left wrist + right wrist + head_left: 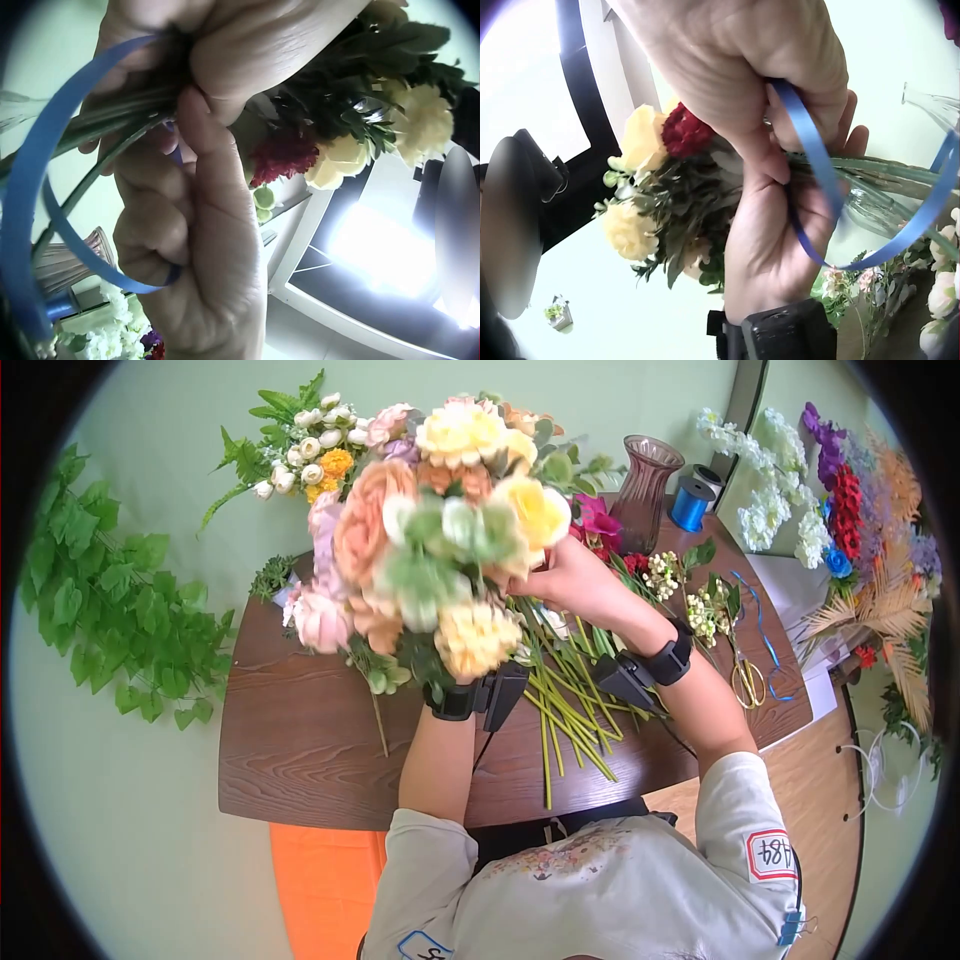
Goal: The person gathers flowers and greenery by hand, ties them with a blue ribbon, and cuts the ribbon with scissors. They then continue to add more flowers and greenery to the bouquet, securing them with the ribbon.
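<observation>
A large bouquet [375,525] of peach, pink and yellow artificial flowers tilts up before the person's chest. My left hand [772,240] grips its bundled green stems [885,172] just below the flower heads; the blooms mostly hide that hand in the head view. Up against the stems is my right hand [580,585], with a blue ribbon [30,187] held in its curled fingers. The ribbon passes close by the stems and hangs in a loose loop. In the left wrist view, the right thumb [199,124] lies along the stems at the left hand.
Loose cut stems [560,710] lie on the brown table [300,760]. Gold-handled scissors [747,680] and a strip of blue ribbon lie at its right. A purple glass vase [648,490] and a blue ribbon spool [691,505] stand behind. Leafy vines [130,600] hang at left.
</observation>
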A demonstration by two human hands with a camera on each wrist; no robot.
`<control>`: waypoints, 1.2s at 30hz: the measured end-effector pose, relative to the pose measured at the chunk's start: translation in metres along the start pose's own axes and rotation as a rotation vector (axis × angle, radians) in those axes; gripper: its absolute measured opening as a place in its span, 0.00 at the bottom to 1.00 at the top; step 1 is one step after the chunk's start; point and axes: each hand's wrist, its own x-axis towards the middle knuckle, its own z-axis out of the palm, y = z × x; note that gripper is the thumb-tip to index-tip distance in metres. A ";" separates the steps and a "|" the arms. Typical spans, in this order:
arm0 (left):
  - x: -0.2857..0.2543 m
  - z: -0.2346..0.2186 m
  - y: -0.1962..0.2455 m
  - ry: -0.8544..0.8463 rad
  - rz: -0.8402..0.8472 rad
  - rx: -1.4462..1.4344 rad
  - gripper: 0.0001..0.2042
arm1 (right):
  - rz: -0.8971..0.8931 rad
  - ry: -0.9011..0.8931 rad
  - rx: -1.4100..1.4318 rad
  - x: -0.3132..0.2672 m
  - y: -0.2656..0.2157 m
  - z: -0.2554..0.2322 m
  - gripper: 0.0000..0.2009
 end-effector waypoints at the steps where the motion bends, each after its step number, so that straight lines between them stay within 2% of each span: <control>1: 0.000 -0.031 -0.020 0.100 -0.043 0.469 0.14 | -0.081 0.020 -0.071 0.002 0.008 0.000 0.10; 2: -0.004 -0.056 -0.035 0.198 -0.085 0.938 0.13 | -0.163 0.040 -0.143 0.004 0.013 -0.001 0.10; 3: 0.014 0.024 0.006 0.262 -0.156 0.429 0.09 | -0.252 0.106 -0.327 0.004 0.014 -0.003 0.09; 4: 0.014 0.013 0.005 0.261 -0.156 0.429 0.09 | -0.253 0.106 -0.327 0.000 0.008 -0.005 0.09; 6: 0.016 -0.033 0.002 0.346 -0.243 0.058 0.09 | -0.212 0.191 -0.535 -0.010 -0.012 -0.012 0.08; 7: 0.017 -0.043 0.001 0.386 -0.285 -0.128 0.09 | -0.265 0.166 -0.534 -0.011 -0.010 -0.015 0.08; 8: 0.022 0.010 0.027 0.212 -0.070 0.541 0.11 | -0.262 0.168 -0.533 -0.011 -0.009 -0.018 0.08; 10: 0.020 0.034 0.038 0.198 -0.147 0.402 0.11 | -0.384 0.186 -0.557 -0.009 -0.007 -0.023 0.08; 12: 0.018 0.039 0.040 0.149 -0.136 0.408 0.11 | -0.347 0.202 -0.568 -0.009 -0.009 -0.020 0.09; 14: 0.017 0.045 0.042 0.100 -0.123 0.416 0.11 | -0.739 0.683 -0.799 -0.011 -0.012 -0.009 0.10; 15: 0.018 0.049 0.043 0.114 -0.156 0.417 0.11 | -0.740 0.683 -0.799 -0.015 -0.011 -0.008 0.10; 17: 0.018 0.050 0.043 0.128 -0.189 0.419 0.11 | -1.101 0.406 -0.807 -0.026 -0.006 -0.007 0.12; 19: 0.019 0.044 0.040 0.072 -0.099 0.521 0.11 | -1.196 0.248 -0.974 -0.034 -0.002 0.001 0.09; 20: 0.019 0.039 0.038 0.072 -0.100 0.521 0.11 | -1.209 0.179 -1.016 -0.035 -0.002 0.005 0.09; 21: 0.019 0.033 0.038 0.062 -0.111 0.673 0.11 | -1.208 0.178 -1.015 -0.037 -0.003 0.007 0.09; 22: 0.019 0.028 0.037 0.051 -0.120 0.825 0.11 | -1.122 0.155 -1.030 -0.038 -0.004 0.009 0.07; 23: 0.021 0.031 0.037 0.052 -0.120 0.825 0.11 | -1.036 0.132 -1.043 -0.038 -0.005 0.010 0.06; 24: 0.024 0.036 0.037 0.140 -0.165 0.613 0.11 | -1.037 0.130 -1.042 -0.038 -0.006 0.008 0.06; 25: 0.026 0.038 0.037 0.224 -0.207 0.399 0.11 | -0.951 0.039 -0.879 -0.038 -0.008 0.005 0.06; 26: 0.027 0.036 0.037 0.225 -0.205 0.399 0.11 | -0.860 -0.049 -0.716 -0.037 -0.008 0.001 0.06; 27: 0.027 0.032 0.036 0.244 -0.217 0.447 0.11 | -0.868 -0.076 -0.501 -0.035 -0.005 -0.002 0.07; 28: 0.027 0.030 0.036 0.263 -0.229 0.494 0.11 | -0.868 -0.078 -0.501 -0.037 -0.006 -0.003 0.07; 30: 0.025 0.037 0.036 0.249 -0.184 0.450 0.11 | -0.426 0.103 -0.131 -0.043 -0.013 -0.003 0.06; 31: 0.024 0.040 0.037 0.235 -0.140 0.406 0.11 | -0.561 0.242 -0.299 -0.035 -0.012 -0.001 0.08; 34: 0.023 0.044 0.037 0.248 -0.113 0.382 0.11 | -0.504 0.187 -0.411 -0.022 -0.004 -0.003 0.09; 35: 0.024 0.041 0.036 0.247 -0.113 0.383 0.11 | -0.544 0.110 -0.476 -0.020 0.000 -0.004 0.10; 36: 0.025 0.036 0.035 0.257 -0.145 0.395 0.11 | -0.545 0.111 -0.477 -0.018 0.006 -0.002 0.10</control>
